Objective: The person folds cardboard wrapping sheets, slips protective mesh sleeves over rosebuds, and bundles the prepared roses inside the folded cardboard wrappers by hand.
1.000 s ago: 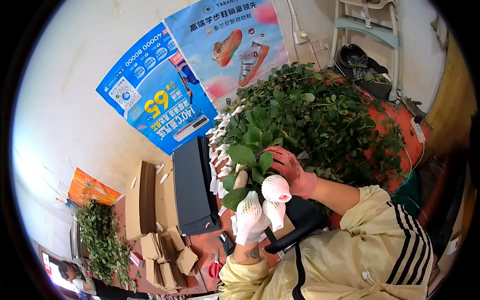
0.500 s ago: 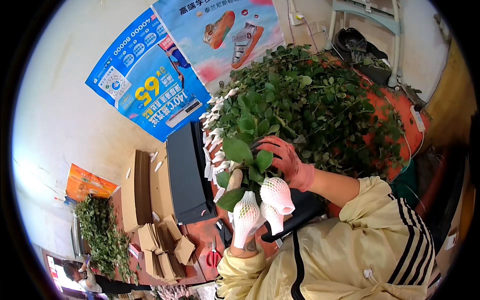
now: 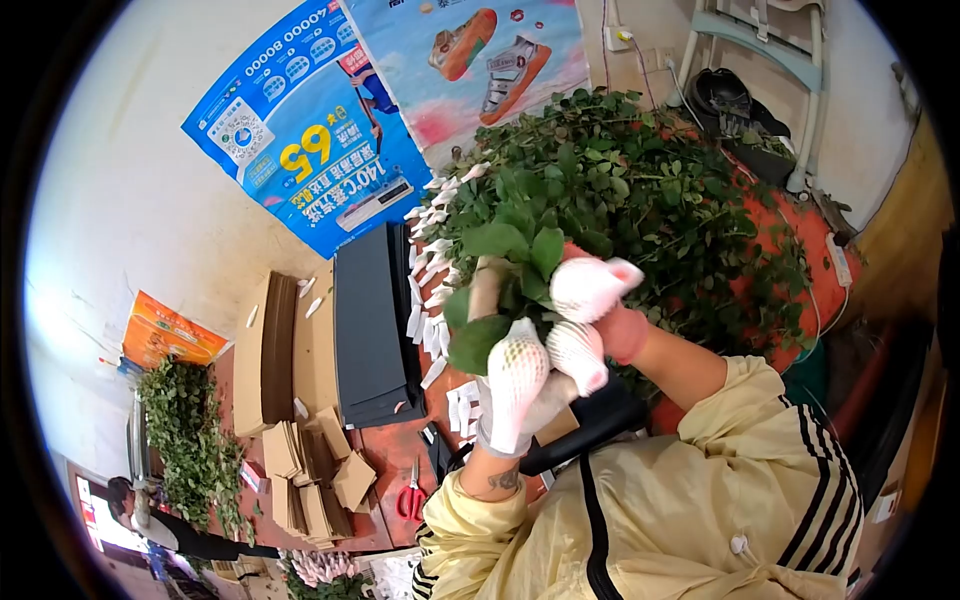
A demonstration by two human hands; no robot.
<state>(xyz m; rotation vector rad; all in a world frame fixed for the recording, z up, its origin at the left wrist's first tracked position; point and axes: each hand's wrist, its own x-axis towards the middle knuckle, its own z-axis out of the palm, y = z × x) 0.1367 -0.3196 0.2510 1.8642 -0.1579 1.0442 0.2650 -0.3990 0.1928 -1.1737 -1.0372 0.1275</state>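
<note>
My left hand (image 3: 548, 402), in a whitish glove, is closed below a small bunch of roses. Three rose heads show in white foam nets: one rose (image 3: 520, 372) points down, another rose (image 3: 577, 355) sits beside it, and an upper rose (image 3: 592, 288) points right. Broad green leaves (image 3: 497, 243) stand above them. In a red glove, my right hand (image 3: 625, 332) is at the bunch's right side, close behind the upper rose. That rose hides most of its fingers, so its grip is not visible.
A large heap of leafy stems (image 3: 660, 200) covers the red table, with netted heads (image 3: 425, 270) along its left edge. Left of it are black sheets (image 3: 372, 320), cardboard (image 3: 265, 350), small cardboard pieces (image 3: 310, 470) and red scissors (image 3: 411, 498). A person (image 3: 140, 515) is at far left.
The netted roses have moved up and right, and the upper one now points right in front of my right hand. My left hand has risen with them. The whole view has shifted slightly.
</note>
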